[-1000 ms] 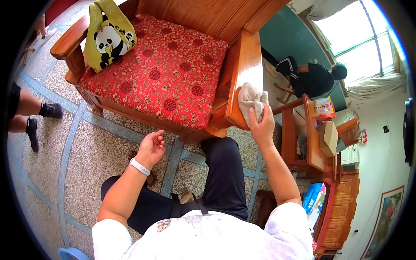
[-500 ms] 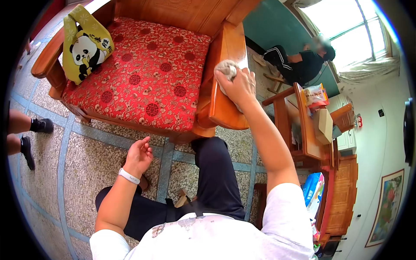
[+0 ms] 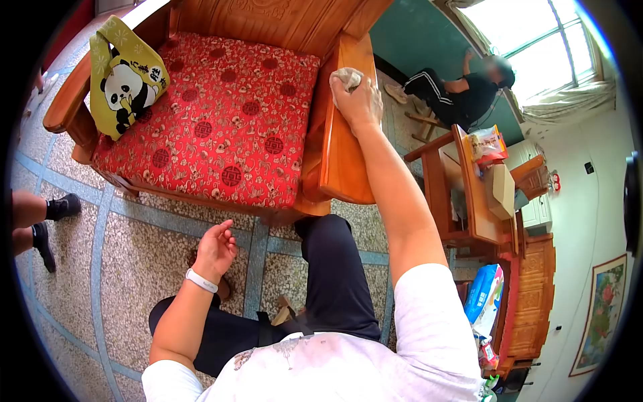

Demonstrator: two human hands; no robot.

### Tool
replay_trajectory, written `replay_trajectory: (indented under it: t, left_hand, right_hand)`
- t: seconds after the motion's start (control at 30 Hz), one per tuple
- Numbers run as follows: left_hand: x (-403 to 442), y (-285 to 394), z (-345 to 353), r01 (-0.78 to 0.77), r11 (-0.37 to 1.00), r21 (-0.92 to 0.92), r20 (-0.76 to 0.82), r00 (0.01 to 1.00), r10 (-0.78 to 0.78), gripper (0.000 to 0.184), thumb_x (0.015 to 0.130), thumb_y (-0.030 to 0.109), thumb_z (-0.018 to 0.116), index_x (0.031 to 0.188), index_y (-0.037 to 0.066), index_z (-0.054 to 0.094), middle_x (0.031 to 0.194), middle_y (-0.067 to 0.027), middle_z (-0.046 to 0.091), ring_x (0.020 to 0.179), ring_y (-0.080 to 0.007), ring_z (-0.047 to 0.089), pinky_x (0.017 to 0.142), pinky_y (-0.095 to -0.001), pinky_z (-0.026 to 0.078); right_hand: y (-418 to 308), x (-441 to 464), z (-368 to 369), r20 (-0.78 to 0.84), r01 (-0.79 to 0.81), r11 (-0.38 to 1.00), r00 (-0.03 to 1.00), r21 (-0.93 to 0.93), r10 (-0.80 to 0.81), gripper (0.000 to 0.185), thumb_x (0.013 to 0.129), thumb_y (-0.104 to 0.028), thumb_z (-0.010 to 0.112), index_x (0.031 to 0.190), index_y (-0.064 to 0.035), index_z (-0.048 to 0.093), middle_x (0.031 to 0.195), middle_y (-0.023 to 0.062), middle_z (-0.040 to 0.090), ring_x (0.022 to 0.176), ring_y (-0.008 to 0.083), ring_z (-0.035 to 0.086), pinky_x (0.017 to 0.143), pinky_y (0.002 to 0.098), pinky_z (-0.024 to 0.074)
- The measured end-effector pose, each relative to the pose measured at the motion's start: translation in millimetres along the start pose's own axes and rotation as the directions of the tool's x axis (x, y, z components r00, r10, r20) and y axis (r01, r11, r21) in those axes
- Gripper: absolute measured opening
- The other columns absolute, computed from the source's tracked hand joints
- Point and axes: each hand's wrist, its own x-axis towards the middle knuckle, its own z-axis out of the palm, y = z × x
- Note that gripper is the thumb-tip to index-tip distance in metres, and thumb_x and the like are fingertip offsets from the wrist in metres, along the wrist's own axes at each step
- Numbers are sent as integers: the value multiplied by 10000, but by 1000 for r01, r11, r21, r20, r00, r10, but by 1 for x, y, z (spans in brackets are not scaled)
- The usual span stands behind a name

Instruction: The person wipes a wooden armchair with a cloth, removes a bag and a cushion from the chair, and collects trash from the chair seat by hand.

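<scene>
My right hand is closed around a beige cloth and presses it on the flat wooden armrest at the right side of a wooden chair. The chair's seat holds a red patterned cushion. Over my lap, in front of the chair's lower edge, my left hand hangs in the air, fingers loosely curled and apart, holding nothing. A white band is round that wrist. Against the chair's left armrest stands a yellow-green panda bag.
A person in dark clothes sits by the window. At the right is a wooden table with a box and a snack bag. Another person's legs show at the left. A blue package lies lower right.
My right hand and the cloth have moved from the armrest's near end up along it, away from me. The view has shifted, and the seated person has raised an arm. My left hand stays empty.
</scene>
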Motion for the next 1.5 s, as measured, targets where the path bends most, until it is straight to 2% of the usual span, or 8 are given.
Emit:
replay_trajectory:
  t: [0.07,0.13,0.23,0.5,0.73,1.1,1.43,1.5]
  left_hand:
    - [-8,-4,6,-127,981,145,14,992,126,152,893,166,519,1002,83,585,668,19,530,601,-103,504,530,-209,409]
    - [-15,-6,19,-337,861,381,103,941,323,149,908,173,503,989,81,588,682,17,551,584,-78,501,530,-204,397]
    - [-25,-8,36,-470,689,552,262,882,392,146,917,167,487,974,76,587,694,17,563,597,-64,507,536,-196,390]
    - [-24,-14,24,-394,692,606,320,916,241,153,934,161,464,961,64,579,731,-2,585,625,-65,525,553,-200,407]
    - [-27,-10,34,-380,655,653,300,924,237,147,937,169,473,953,63,574,741,-3,586,627,-70,528,558,-199,410]
    - [-23,-17,28,-472,608,639,393,879,270,124,852,56,614,961,24,565,781,-9,601,695,-81,557,633,-226,458]
    - [-30,-12,33,-391,602,696,302,920,249,137,897,164,575,969,48,570,808,-14,622,687,-71,554,601,-218,427]
    - [-31,-13,33,-399,629,667,329,916,231,137,897,168,573,972,53,573,811,-12,624,691,-66,556,598,-211,425]
  right_hand:
    - [-4,0,-9,237,-122,990,966,72,102,724,760,-580,547,1130,42,555,1204,220,544,1202,327,448,1021,380,332]
    - [-1,-4,-10,234,-112,991,968,68,93,729,766,-586,530,1131,45,554,1187,224,555,1185,332,465,1017,379,338]
    - [-1,-9,-12,221,-87,995,973,52,73,735,779,-592,503,1133,51,553,1174,229,563,1159,342,488,1005,380,352]
    - [-9,-43,-39,280,-70,996,959,63,50,692,799,-534,528,1148,63,535,1155,247,560,1140,361,494,984,388,370]
    - [-2,-62,-45,155,83,992,983,98,-98,635,797,-517,560,1090,47,564,1088,247,568,1043,371,527,922,422,407]
    - [-3,-63,-45,142,86,990,985,116,-102,657,800,-529,553,1065,72,574,1126,239,579,1138,359,487,1027,409,307]
    - [-7,-64,-52,143,79,986,985,145,-99,651,791,-521,569,1045,78,582,1112,262,580,1129,384,497,1008,400,343]
    - [-5,-64,-49,140,85,991,985,107,-100,617,804,-503,570,1102,37,571,1088,235,572,1063,364,524,926,412,404]
